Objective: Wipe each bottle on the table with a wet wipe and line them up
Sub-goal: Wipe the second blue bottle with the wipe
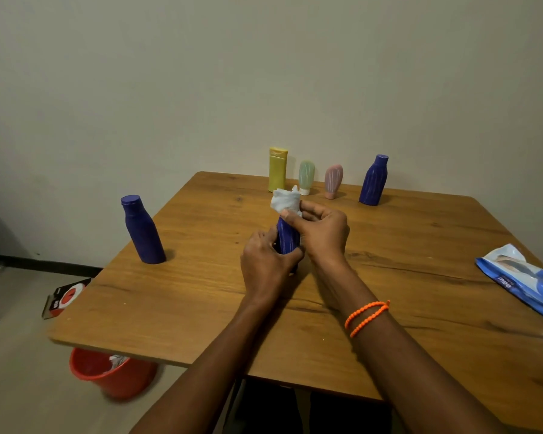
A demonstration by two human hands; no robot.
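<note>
Overhead, wooden table (176, 296) abuts beige wall (201, 73); red bucket (107, 375) beneath.

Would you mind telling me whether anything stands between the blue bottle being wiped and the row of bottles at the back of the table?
Nothing visible does. The left hand grips the blue bottle while the right hand holds the wet wipe over its top. The bare table lies between it and the row, with a gap between the pink tube and far blue bottle.

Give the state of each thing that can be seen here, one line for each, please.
held blue bottle: upright, gripped by left hand
wet wipe: bunched over its top, pinched by right hand
left blue bottle: standing alone
back row bottles: standing
wipes pack: lying flat
</note>
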